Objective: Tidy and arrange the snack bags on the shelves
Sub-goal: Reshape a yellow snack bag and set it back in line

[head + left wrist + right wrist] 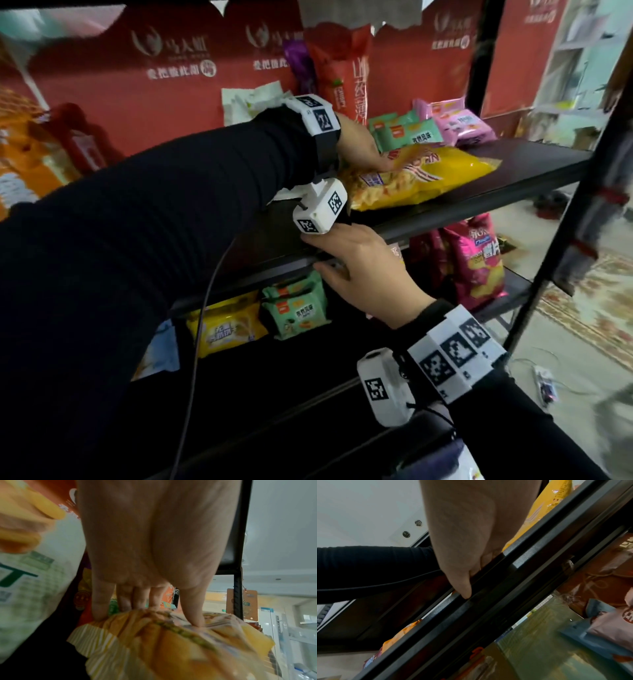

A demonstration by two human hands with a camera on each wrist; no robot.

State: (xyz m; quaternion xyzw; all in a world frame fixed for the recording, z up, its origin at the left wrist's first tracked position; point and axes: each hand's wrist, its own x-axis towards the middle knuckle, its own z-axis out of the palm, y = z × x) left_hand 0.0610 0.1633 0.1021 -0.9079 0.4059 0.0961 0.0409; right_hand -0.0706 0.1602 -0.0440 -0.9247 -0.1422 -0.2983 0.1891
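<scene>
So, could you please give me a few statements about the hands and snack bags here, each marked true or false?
1. The left hand holds the yellow bag. True.
2. The yellow bag stands upright. False: it lies flat on the shelf.
3. The right hand holds the shelf's front edge. True.
4. The pink bags lie on the floor. False: they sit at the back of the shelf.

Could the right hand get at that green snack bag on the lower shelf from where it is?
Probably yes. The right hand grips the shelf edge just above the green snack bag, and nothing stands before it.
</scene>
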